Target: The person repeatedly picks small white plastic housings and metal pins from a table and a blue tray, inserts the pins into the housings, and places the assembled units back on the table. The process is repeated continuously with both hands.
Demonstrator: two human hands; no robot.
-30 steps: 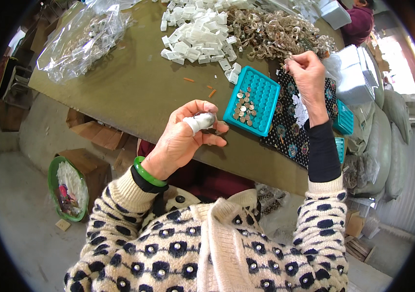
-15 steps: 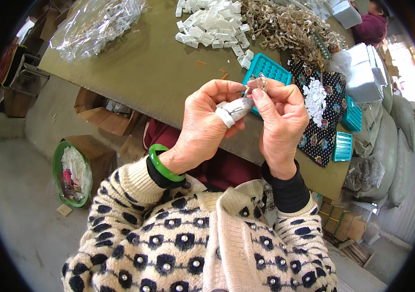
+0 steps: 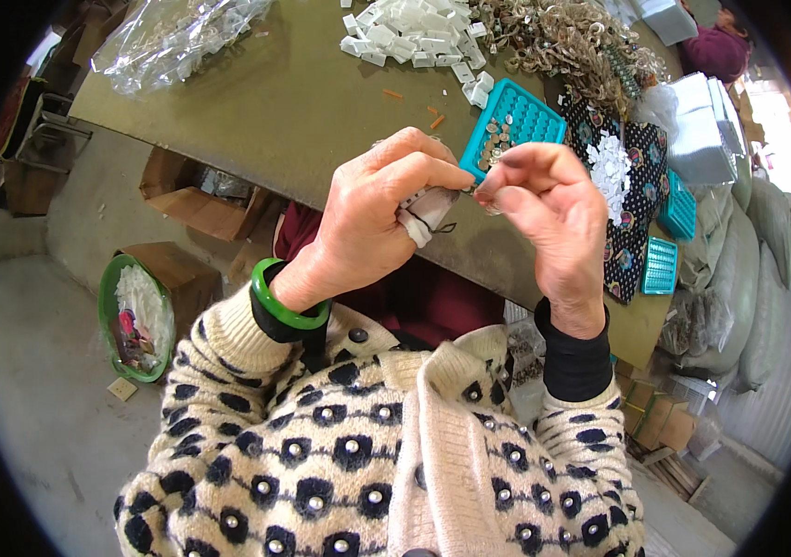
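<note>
My left hand (image 3: 372, 200) is raised over the table's near edge, its fingers curled together. One finger wears a whitish wrap (image 3: 418, 223) tied with dark thread; what the fingers hold, if anything, is hidden. Just to the right, my right hand (image 3: 558, 218) pinches a small shiny clear piece (image 3: 492, 208), too small to name, at its thumb and fingertips. The two hands are slightly apart. Beyond them lies a teal tray (image 3: 533, 119) with rows of round hollows, and several small round pieces (image 3: 497, 135) rest on its left part.
White plastic pieces (image 3: 414, 35) and a tangled heap of clear brownish bands (image 3: 572, 42) lie on the table (image 3: 275, 102). Small white pieces (image 3: 609, 176) sit on a dark patterned cloth (image 3: 646, 153). White flat stacks (image 3: 700, 130) stand right; a green basket (image 3: 108, 325) is on the floor.
My hands have drawn apart, the left moving left and the right slightly right. The small round pieces in the teal tray have come into sight.
</note>
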